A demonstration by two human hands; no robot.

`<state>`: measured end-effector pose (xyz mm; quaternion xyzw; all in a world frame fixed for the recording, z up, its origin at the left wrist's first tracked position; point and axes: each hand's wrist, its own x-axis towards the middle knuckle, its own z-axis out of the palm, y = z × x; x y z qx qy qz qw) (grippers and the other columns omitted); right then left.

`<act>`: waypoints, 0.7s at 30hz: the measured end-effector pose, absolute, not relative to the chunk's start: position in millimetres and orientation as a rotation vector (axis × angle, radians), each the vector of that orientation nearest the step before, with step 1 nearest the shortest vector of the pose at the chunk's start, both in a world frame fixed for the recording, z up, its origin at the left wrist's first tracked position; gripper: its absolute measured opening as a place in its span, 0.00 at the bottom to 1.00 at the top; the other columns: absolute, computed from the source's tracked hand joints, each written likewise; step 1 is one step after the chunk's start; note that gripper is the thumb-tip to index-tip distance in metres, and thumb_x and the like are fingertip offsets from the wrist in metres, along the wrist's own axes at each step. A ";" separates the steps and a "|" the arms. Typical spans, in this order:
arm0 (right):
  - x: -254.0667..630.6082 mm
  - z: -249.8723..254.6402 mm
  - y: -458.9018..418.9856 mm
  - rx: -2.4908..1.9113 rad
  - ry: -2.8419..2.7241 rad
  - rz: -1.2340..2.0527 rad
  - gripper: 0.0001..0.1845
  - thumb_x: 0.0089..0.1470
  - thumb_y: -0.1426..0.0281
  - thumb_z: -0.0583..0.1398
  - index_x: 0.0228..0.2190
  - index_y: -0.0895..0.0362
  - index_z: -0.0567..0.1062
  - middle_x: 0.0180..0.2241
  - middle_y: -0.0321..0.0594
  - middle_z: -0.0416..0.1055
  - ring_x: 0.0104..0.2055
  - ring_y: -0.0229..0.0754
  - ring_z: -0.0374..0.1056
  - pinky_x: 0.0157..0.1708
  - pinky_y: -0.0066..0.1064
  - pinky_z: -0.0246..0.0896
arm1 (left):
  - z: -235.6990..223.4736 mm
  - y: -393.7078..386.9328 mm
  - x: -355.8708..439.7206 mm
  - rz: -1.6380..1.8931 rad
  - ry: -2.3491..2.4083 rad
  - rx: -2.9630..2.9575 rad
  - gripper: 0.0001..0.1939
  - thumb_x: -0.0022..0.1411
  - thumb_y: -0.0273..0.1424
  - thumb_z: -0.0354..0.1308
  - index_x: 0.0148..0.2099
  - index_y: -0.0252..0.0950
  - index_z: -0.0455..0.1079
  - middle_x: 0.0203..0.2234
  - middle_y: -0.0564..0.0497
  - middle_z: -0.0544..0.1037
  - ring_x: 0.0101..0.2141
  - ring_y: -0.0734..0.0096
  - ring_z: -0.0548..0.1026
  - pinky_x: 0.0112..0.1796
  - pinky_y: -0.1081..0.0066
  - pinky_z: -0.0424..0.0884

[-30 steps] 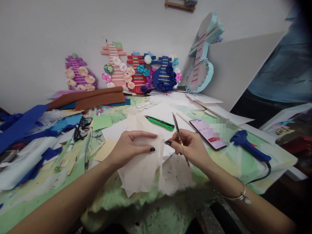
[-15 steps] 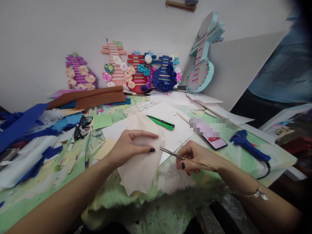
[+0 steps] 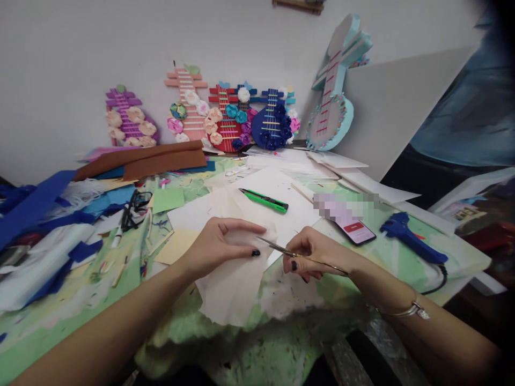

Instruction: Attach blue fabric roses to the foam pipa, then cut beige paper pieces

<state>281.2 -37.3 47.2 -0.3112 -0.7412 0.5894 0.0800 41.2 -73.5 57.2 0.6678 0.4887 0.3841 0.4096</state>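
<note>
A thin cream sheet of crepe paper (image 3: 231, 295) lies over white sheets near the table's front edge. My left hand (image 3: 219, 244) holds its right side, thumb and index finger on top with paper bulging between them. The other fingers are hidden. In my right hand (image 3: 308, 252) is a pair of scissors (image 3: 277, 247) with golden handles, the fingers closed round them. Their blades point left and overlap the paper's edge between my left thumb and index finger. A green utility knife (image 3: 263, 200) lies just beyond my hands on a white sheet (image 3: 281, 185).
Right of my hands are a phone (image 3: 354, 228) and a blue glue gun (image 3: 414, 238) with a cord. Brown sheets (image 3: 161, 161), blue strips and scraps cover the left side. Flower-decorated paper instruments (image 3: 229, 118) lean on the wall, beside a tall pale-blue one (image 3: 332, 107).
My right hand has moved left with the scissors, bringing the blades over the crepe paper's edge. My left hand has shifted slightly right and the paper has bunched a little.
</note>
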 end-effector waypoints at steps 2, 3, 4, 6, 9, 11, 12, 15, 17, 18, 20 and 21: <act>279.7 48.1 -36.6 -0.947 -2.228 1.755 0.21 0.49 0.55 0.62 0.26 0.63 0.75 0.15 0.33 0.65 0.13 0.28 0.56 0.12 0.19 0.49 | 56.8 -73.4 41.5 0.963 1.221 1.679 0.15 0.46 0.27 0.68 0.39 0.43 0.78 0.37 0.54 0.81 0.41 0.67 0.77 0.46 0.70 0.69; 279.2 48.5 -36.2 -0.957 -2.232 1.752 0.20 0.49 0.55 0.62 0.27 0.63 0.75 0.14 0.33 0.65 0.13 0.28 0.56 0.12 0.19 0.48 | 56.8 -73.4 41.7 0.958 1.218 1.676 0.15 0.46 0.27 0.68 0.39 0.42 0.78 0.37 0.53 0.81 0.41 0.67 0.77 0.46 0.70 0.70; 278.7 48.9 -35.8 -0.962 -2.237 1.751 0.20 0.48 0.56 0.63 0.27 0.63 0.75 0.14 0.33 0.65 0.13 0.28 0.56 0.11 0.19 0.48 | 56.8 -73.6 41.8 0.953 1.216 1.672 0.15 0.45 0.27 0.68 0.39 0.42 0.78 0.37 0.53 0.81 0.41 0.67 0.77 0.46 0.69 0.70; 278.1 49.8 -35.1 -0.961 -2.240 1.755 0.21 0.48 0.56 0.63 0.27 0.64 0.75 0.14 0.33 0.65 0.13 0.28 0.56 0.11 0.19 0.47 | 57.1 -74.1 41.9 0.942 1.212 1.666 0.16 0.45 0.26 0.68 0.39 0.41 0.78 0.37 0.53 0.81 0.41 0.66 0.77 0.46 0.69 0.70; 277.5 51.0 -34.6 -0.948 -2.247 1.761 0.21 0.48 0.56 0.63 0.26 0.65 0.75 0.13 0.33 0.64 0.12 0.28 0.55 0.11 0.19 0.47 | 57.7 -74.7 41.8 0.932 1.203 1.662 0.16 0.45 0.26 0.68 0.39 0.41 0.78 0.37 0.53 0.81 0.41 0.67 0.77 0.46 0.70 0.70; 277.2 51.3 -34.4 -0.947 -2.250 1.759 0.21 0.48 0.56 0.63 0.26 0.65 0.75 0.13 0.32 0.64 0.12 0.28 0.55 0.11 0.20 0.47 | 57.8 -74.9 41.6 0.934 1.194 1.662 0.16 0.45 0.26 0.68 0.40 0.41 0.78 0.37 0.53 0.81 0.41 0.68 0.77 0.46 0.70 0.69; 277.0 51.3 -34.3 -0.945 -2.252 1.757 0.21 0.48 0.56 0.63 0.26 0.65 0.75 0.13 0.32 0.64 0.12 0.28 0.55 0.11 0.20 0.47 | 57.7 -74.9 41.5 0.935 1.189 1.664 0.16 0.45 0.26 0.68 0.40 0.41 0.78 0.38 0.54 0.81 0.41 0.68 0.76 0.46 0.71 0.69; 276.6 51.3 -34.2 -0.947 -2.260 1.745 0.21 0.48 0.56 0.63 0.25 0.64 0.75 0.13 0.32 0.63 0.12 0.28 0.55 0.11 0.20 0.47 | 56.8 -74.9 41.4 0.933 1.180 1.661 0.15 0.46 0.26 0.68 0.40 0.42 0.78 0.38 0.54 0.81 0.41 0.69 0.76 0.46 0.71 0.69; 276.3 51.5 -34.3 -0.966 -2.268 1.739 0.21 0.48 0.56 0.63 0.25 0.64 0.75 0.12 0.32 0.64 0.12 0.28 0.55 0.11 0.20 0.47 | 55.8 -74.5 41.6 0.932 1.177 1.653 0.16 0.46 0.26 0.68 0.40 0.42 0.78 0.37 0.54 0.81 0.40 0.70 0.76 0.45 0.72 0.69; 276.2 51.6 -34.3 -0.979 -2.270 1.738 0.20 0.48 0.57 0.63 0.25 0.64 0.75 0.12 0.32 0.64 0.12 0.28 0.54 0.11 0.20 0.47 | 55.2 -74.2 41.7 0.934 1.175 1.650 0.16 0.46 0.26 0.68 0.40 0.42 0.78 0.38 0.54 0.81 0.40 0.70 0.76 0.45 0.72 0.69; 276.0 51.5 -34.2 -0.998 -2.270 1.740 0.20 0.47 0.57 0.63 0.25 0.64 0.75 0.12 0.32 0.64 0.12 0.27 0.54 0.11 0.19 0.47 | 54.2 -73.6 41.8 0.935 1.169 1.651 0.16 0.46 0.26 0.68 0.40 0.42 0.78 0.38 0.54 0.81 0.40 0.71 0.76 0.45 0.73 0.69; 275.9 51.4 -34.1 -1.004 -2.270 1.739 0.19 0.47 0.57 0.63 0.24 0.64 0.74 0.12 0.32 0.64 0.12 0.27 0.54 0.11 0.19 0.47 | 53.9 -73.4 41.9 0.935 1.168 1.654 0.16 0.46 0.26 0.68 0.40 0.43 0.78 0.38 0.55 0.81 0.40 0.71 0.76 0.45 0.73 0.69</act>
